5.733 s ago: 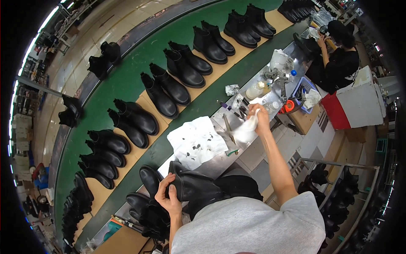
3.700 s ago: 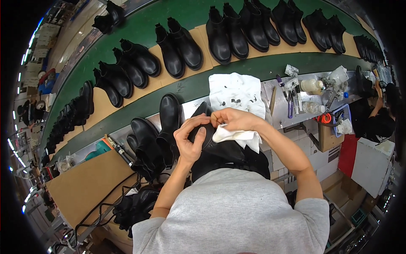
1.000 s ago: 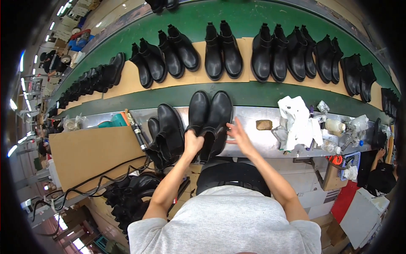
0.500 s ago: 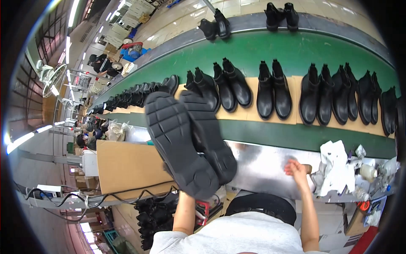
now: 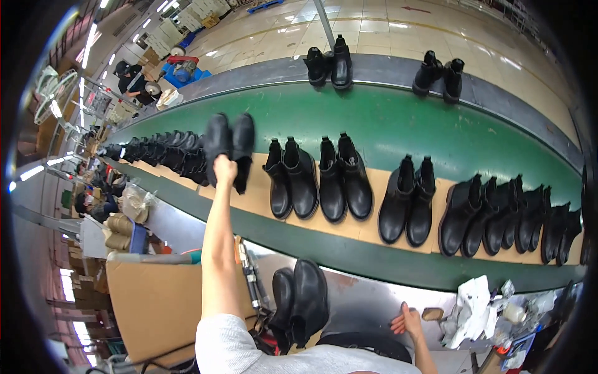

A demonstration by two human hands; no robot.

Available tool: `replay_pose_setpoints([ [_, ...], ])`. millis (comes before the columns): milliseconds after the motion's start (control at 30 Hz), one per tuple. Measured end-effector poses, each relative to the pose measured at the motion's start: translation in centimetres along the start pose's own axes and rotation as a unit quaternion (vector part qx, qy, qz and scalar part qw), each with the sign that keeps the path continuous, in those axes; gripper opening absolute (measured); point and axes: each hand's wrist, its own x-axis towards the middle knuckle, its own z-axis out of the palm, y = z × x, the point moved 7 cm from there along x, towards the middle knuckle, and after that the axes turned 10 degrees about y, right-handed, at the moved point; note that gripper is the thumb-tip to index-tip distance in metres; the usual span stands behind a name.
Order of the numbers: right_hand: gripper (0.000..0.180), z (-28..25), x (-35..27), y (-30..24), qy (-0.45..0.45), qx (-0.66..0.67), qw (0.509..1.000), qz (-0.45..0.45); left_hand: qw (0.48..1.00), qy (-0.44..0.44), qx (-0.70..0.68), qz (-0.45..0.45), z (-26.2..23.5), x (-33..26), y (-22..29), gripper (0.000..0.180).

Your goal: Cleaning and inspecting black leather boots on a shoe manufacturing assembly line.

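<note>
My left hand is closed on a pair of black ankle boots, toes pointing away, over the cardboard strip on the green conveyor belt. The boots are slightly blurred, and where the fingers grip is partly hidden. My right hand hangs open, its fingers apart, over the metal worktop near my waist. Beside it lies a small brown block. Another pair of black boots rests on the near worktop between my arms.
Several boot pairs stand along the green belt, with a dense row at left. Two pairs sit on the far ledge. A cardboard sheet is at near left, white cloth at right. A co-worker stands far left.
My left arm has stretched forward, from holding boots soles-up close to me to holding a pair over the belt. The worktop pair now shows. My view has shifted; my right hand stays low.
</note>
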Motion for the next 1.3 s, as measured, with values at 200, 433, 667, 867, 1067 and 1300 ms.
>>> replay_pose_setpoints([
  [200,0.085,0.7,0.2,-0.6,0.008,-0.035,0.998,0.058,0.94,-0.181,-0.278,-0.075,11.4,0.9,-8.1,0.048],
  [433,0.09,-0.2,-0.6,-1.6,0.064,-0.021,0.996,0.058,0.965,0.134,-0.04,0.221,-2.5,-2.5,9.8,0.027],
  [667,0.081,-0.1,-0.2,-0.3,0.02,-0.027,0.999,0.011,0.967,-0.253,0.018,0.03,8.1,-8.7,13.7,0.03],
  [867,0.027,-2.5,-5.9,-1.3,0.105,0.057,0.982,-0.144,0.987,-0.01,-0.108,0.117,-5.7,-16.7,11.6,0.016],
  [1067,0.048,-7.6,-9.0,-14.6,0.153,0.036,0.901,-0.405,0.845,-0.105,-0.134,0.506,-18.8,-32.0,23.2,0.012],
  [1300,0.058,-0.3,-3.8,-10.1,0.081,-0.14,0.88,-0.446,0.657,-0.306,-0.455,0.517,-17.9,-51.7,23.7,0.013],
])
